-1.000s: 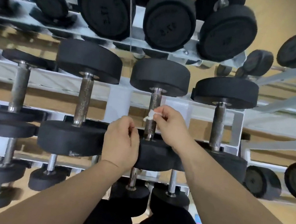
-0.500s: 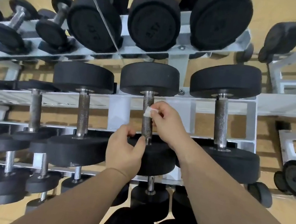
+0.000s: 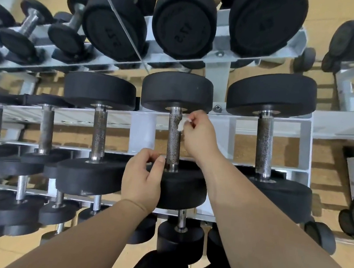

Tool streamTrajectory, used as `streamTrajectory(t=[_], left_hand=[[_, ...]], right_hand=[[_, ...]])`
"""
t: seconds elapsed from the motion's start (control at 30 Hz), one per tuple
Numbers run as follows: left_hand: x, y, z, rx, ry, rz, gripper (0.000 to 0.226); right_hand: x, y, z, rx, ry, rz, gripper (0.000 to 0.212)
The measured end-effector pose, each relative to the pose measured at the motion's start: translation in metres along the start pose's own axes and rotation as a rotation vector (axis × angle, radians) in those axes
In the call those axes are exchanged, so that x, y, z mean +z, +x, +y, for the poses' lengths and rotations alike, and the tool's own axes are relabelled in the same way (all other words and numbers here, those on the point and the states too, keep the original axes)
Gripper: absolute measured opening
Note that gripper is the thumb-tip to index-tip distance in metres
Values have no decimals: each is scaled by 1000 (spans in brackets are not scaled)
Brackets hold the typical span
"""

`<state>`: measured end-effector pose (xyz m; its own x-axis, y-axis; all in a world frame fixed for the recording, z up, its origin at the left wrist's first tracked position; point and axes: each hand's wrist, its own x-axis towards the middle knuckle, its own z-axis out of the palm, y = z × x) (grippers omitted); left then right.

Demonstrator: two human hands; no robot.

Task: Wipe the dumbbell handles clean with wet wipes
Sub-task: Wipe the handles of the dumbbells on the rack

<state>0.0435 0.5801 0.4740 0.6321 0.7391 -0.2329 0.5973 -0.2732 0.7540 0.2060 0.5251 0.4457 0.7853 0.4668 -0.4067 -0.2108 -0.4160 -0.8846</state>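
Both my bare forearms reach away from me, rising from the near left and near right. My left hand [image 3: 143, 179] is the nearer one, back facing up, fingers and thumb curled over the near end of the dumbbell [image 3: 177, 93]. My right hand [image 3: 198, 134] reaches farther, wrist bent leftward, fingertips pinching a small white wipe [image 3: 181, 124] against the handle's right side.
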Motion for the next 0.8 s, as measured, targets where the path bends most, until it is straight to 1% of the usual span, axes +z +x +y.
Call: streamTrajectory(t=[0.2,0.3,0.43,0.5,0.53,0.6,0.73,0.8], left_hand=[[0,-1,0,-9,-31,4,25],[1,-1,-1,-3,-38,7,27],[1,0,1,-1,-26,12,25],[1,0,0,-11,-18,12,24],[1,0,-1,-17,-13,10,23],[1,0,-1,-18,-5,5,23],[1,0,-1,-21,13,-2,21],[1,1,-3,-26,19,-4,21]], right_hand=[[-1,-19,13,19,82,94,4],[0,-15,7,1,130,116,8],[1,-20,7,-108,69,113,11],[-1,-26,12,-165,1,75,10],[-1,-27,14,-183,-31,58,7],[-1,-23,13,-199,-67,63,9],[3,-5,-1,-175,20,117,3],[4,-4,-3,-169,37,135,7]])
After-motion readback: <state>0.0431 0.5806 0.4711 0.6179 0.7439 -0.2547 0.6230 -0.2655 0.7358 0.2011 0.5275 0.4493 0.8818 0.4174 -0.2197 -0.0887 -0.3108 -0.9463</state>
